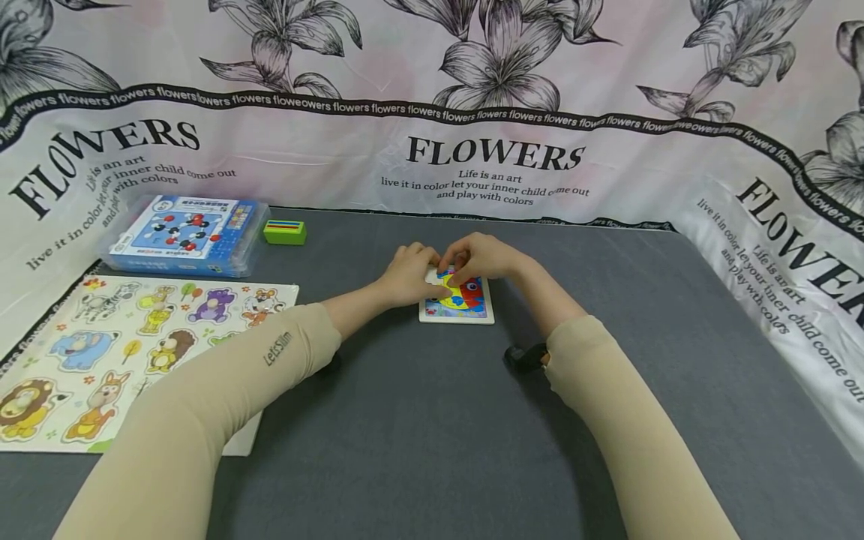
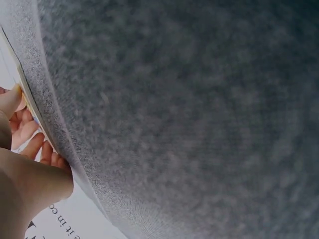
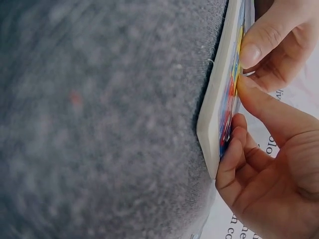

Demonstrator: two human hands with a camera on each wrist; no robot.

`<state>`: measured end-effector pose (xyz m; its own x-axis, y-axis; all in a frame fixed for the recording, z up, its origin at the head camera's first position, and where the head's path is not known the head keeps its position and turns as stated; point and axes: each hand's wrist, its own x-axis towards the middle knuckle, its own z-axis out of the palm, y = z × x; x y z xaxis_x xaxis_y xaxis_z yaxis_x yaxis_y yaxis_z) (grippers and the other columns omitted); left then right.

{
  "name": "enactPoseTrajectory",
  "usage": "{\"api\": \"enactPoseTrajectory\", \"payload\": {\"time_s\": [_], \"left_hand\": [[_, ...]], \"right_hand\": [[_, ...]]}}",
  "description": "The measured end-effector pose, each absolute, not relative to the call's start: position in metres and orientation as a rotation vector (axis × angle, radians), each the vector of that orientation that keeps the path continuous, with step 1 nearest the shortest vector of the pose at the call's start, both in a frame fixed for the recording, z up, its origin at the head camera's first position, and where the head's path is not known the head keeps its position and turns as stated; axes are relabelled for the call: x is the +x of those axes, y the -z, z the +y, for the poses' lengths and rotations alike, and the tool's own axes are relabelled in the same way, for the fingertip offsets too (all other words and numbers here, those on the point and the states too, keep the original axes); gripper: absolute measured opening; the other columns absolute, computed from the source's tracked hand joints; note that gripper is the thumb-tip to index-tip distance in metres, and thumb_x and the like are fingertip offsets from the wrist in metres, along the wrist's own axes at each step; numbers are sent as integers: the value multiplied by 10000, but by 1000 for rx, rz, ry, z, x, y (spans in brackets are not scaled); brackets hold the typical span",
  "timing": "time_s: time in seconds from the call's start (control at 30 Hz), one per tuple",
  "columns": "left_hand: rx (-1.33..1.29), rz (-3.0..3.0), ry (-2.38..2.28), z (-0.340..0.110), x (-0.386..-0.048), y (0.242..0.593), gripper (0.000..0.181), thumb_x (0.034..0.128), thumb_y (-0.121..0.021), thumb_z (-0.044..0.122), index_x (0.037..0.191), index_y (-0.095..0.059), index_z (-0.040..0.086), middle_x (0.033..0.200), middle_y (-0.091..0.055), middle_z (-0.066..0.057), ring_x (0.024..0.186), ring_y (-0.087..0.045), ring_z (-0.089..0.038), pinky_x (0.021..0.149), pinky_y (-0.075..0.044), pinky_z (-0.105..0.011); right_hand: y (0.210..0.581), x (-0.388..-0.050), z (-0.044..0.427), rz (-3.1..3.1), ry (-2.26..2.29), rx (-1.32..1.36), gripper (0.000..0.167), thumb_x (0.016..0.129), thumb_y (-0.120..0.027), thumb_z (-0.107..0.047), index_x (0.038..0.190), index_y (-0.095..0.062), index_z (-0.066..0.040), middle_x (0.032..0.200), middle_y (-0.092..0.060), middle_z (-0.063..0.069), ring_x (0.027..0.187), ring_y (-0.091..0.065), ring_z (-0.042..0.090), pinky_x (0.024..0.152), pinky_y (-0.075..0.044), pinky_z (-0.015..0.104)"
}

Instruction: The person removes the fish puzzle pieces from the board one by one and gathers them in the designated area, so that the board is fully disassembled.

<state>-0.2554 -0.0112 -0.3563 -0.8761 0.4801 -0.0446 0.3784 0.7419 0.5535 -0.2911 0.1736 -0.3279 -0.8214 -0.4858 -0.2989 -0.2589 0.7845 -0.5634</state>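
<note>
My left hand (image 1: pixel 408 274) and right hand (image 1: pixel 490 259) both hold a small, square, white-edged board (image 1: pixel 466 309) with a red, yellow and blue picture, thumbs close together on its face, fingers bent by its edges. It lies on a dark grey cloth (image 1: pixel 405 412), well right of a lime-green oblong block (image 1: pixel 285 234) and a large white animal-picture board (image 1: pixel 138 349)

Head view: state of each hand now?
Left hand: thumb on the picture board; grip cannot be told.
Right hand: closed on the picture board, fingers curled.
</note>
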Motion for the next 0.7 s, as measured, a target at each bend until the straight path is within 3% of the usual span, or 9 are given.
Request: {"api": "enactPoseTrajectory", "payload": {"time_s": [0.43,0.7], "left_hand": [[681,2758,-816,-11,-255,357,560,880,-728,361,1321,-555,62,1368,-486,-139,1248,-389,-319,1064,-381,-465],[692,2771,-786,-10,-256,358,564,882,-728,371,1319,-553,60,1375,-490,-138,1254,-395,-313,1075,-377,-460]], "right_hand": [[327,-291,173,2545,732,-542,216,838,-775,-142,1049,-732,-156,979,-609,33,903,-530,191,791,-441,292],[328,-290,173,2551,732,-560,227,831,-778,-132,1047,-713,-151,906,-576,12,851,-507,184,756,-415,293]]}}
